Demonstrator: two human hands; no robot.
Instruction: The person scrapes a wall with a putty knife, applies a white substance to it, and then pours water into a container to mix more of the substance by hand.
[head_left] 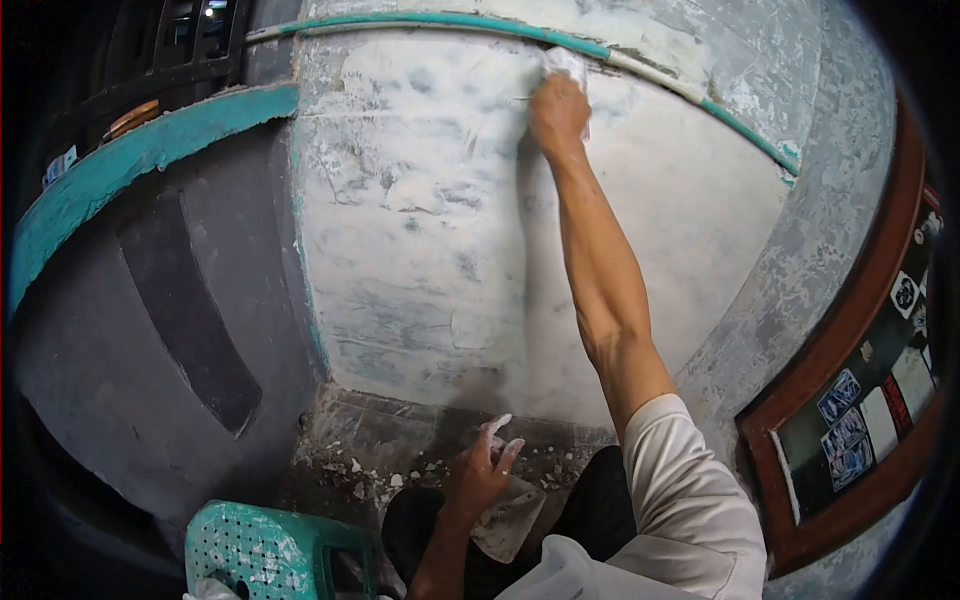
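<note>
My right hand point(557, 112) presses one white pad point(566, 64) against the wall point(420, 250) at twelve o'clock; my left hand point(483, 468) grips one plaster-caked board point(508, 520) at six, beside one teal stool point(270, 550).

We've got the right hand point(558, 112) stretched high, its grip closed on a white pad point(566, 64) pressed flat to the patchy white wall point(420, 250), just under the teal trim line point(440, 22). Down low, our left hand point(482, 470) clutches a plaster-smeared tool point(508, 520) near the rubble-strewn floor point(390, 450). A teal stool point(270, 550) sits just beside it.
</note>
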